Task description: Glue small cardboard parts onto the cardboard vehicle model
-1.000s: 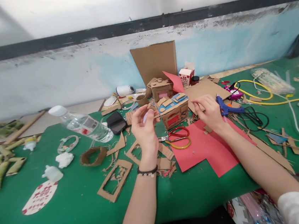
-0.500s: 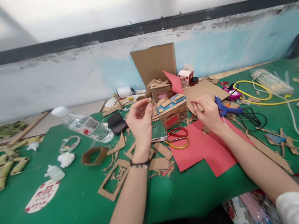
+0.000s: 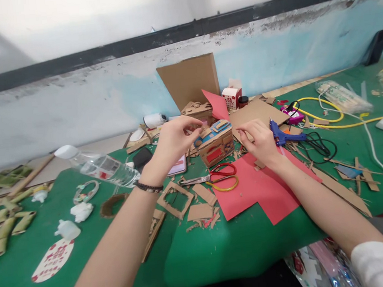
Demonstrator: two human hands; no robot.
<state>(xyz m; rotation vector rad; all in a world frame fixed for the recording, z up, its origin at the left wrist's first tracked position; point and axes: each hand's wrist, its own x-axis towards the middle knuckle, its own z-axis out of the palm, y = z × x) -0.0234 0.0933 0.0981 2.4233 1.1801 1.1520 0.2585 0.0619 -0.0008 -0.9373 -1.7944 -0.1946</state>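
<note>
A small cardboard box model (image 3: 215,148) with a blue-patterned top and a red patch on its front stands between my hands. My left hand (image 3: 180,138) is at its left top edge, thumb and fingertips close together near a small brown piece; what they hold is too small to make out. To the right of the model, my right hand (image 3: 257,139) hovers over red paper (image 3: 247,192), its thumb and forefinger pinched on something I cannot make out. Scissors (image 3: 212,178) with red and yellow handles lie in front of the model.
A blue glue gun (image 3: 284,136) lies right of my right hand, with yellow cable (image 3: 333,124) behind. A water bottle (image 3: 101,166) tilts at the left. Cardboard scraps (image 3: 200,211) lie in front. A cardboard sheet (image 3: 191,79) leans on the wall.
My left hand has moved to the top edge of the model and turned its fingers to the right. A phone now shows beneath my left forearm. The view has shifted slightly.
</note>
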